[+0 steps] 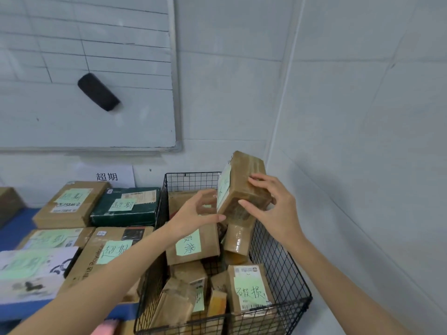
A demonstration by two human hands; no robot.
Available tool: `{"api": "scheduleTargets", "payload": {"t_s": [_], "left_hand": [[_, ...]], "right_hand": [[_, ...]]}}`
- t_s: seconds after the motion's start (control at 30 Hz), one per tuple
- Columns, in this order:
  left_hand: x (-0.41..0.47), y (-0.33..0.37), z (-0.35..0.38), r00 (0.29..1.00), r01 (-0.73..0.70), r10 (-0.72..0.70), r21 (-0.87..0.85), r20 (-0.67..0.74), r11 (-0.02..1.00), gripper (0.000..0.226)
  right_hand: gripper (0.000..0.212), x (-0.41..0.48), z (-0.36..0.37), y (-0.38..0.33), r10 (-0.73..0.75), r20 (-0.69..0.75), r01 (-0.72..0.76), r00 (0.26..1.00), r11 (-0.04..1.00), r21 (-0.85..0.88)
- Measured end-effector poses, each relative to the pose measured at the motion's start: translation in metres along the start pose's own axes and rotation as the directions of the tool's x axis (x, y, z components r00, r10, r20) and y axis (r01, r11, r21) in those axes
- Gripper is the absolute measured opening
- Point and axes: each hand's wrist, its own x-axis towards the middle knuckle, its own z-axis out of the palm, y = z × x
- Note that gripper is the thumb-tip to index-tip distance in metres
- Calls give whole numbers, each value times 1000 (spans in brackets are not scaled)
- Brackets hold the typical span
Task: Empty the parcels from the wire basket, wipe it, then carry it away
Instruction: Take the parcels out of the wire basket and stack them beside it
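A black wire basket stands at the lower middle, filled with several brown parcels bearing green notes, such as one at the front right and one at the back left. Above the basket's far right side, both hands hold a taped brown parcel tilted upright. My left hand grips its lower left edge, fingers curled under it. My right hand grips its right side, fingers spread over the face and end.
To the left, several labelled boxes and a dark green box lie on a blue table. A whiteboard with a black eraser hangs above. White walls meet in a corner right behind the basket.
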Motion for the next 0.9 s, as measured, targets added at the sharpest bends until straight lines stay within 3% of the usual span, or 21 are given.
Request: {"api": "scheduleTargets", "payload": {"t_s": [0.23, 0.4, 0.63, 0.9], "left_hand": [[-6, 23, -1, 984, -140, 130, -79, -124, 987, 74], [-8, 34, -1, 957, -215, 194, -78, -216, 974, 67], [-8, 41, 7, 907, -290, 301, 81, -296, 954, 79], [-23, 47, -2, 885, -287, 295, 78, -361, 955, 82]], "right_hand": [[55, 13, -5, -4, 19, 26, -20, 999, 999, 35], [80, 14, -5, -1, 97, 73, -101, 993, 993, 61], [98, 20, -9, 1, 174, 163, -183, 971, 982, 38], [105, 22, -4, -13, 147, 287, -191, 946, 973, 131]]}}
